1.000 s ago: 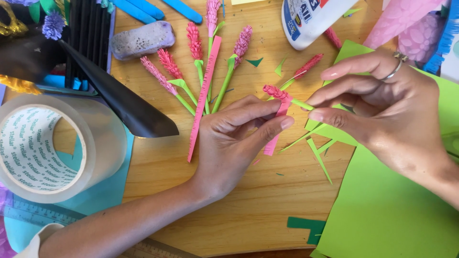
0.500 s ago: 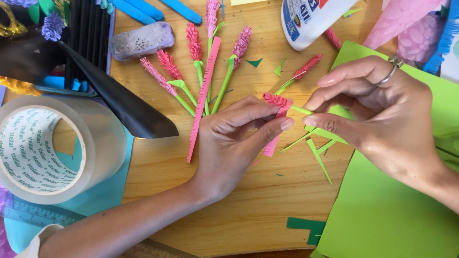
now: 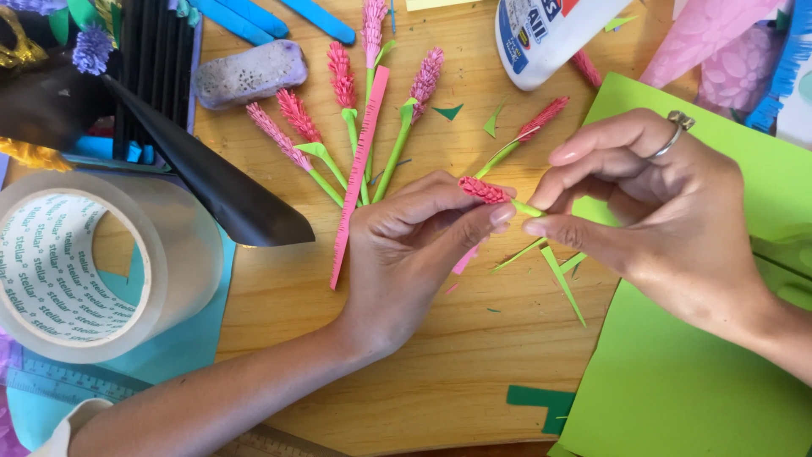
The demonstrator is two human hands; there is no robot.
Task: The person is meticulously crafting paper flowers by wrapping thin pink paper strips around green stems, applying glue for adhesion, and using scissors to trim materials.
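1. Clear tape roll (image 3: 72,262) stands on edge at 9 o'clock, on blue paper (image 3: 182,347), parked off the work area.
2. Black paper cone (image 3: 211,182) lies at 10 o'clock, tip pointing toward the centre.
3. Finished pink paper flowers (image 3: 338,110) with green stems fan out at 12 o'clock on the wooden table (image 3: 406,372); a pink fringed strip (image 3: 359,169) lies across them, kept within reach.
4. Left hand (image 3: 414,254), centre, pinches the pink fringed flower head (image 3: 484,189) between thumb and closed fingertips, steadying it.
5. Right hand (image 3: 668,228), at 3 o'clock, thumb and forefinger shut on the thin green stem (image 3: 529,209) just beside the head, apparently to hold the two parts together.
6. Green paper slivers (image 3: 562,275) lie below; the green sheet (image 3: 677,389) sits under the right wrist.
7. Glue bottle (image 3: 550,34) lies at 1 o'clock.
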